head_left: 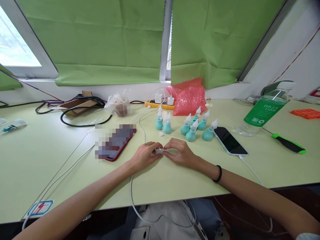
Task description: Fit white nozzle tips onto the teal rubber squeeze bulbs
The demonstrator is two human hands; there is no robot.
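My left hand [144, 155] and my right hand [180, 152] rest on the pale green table [45, 156], fingertips meeting. Between them they pinch a small white plastic piece [159, 151]. Both hands have curled, closed fingers. Just beyond stand several teal bulb-shaped pieces with white nozzle tips [192, 128], in a loose group. One small white tip [162, 134] lies loose on the table near them. A black band circles my right wrist.
A red-cased phone [115, 142] lies left of my hands, another phone [230, 141] on a white cable to the right. A plastic bottle [265, 110] lies at right, with a green-handled screwdriver [288, 144]. A power strip [160, 104], pink bubble wrap [189, 96] and black cables [82, 111] sit at the back.
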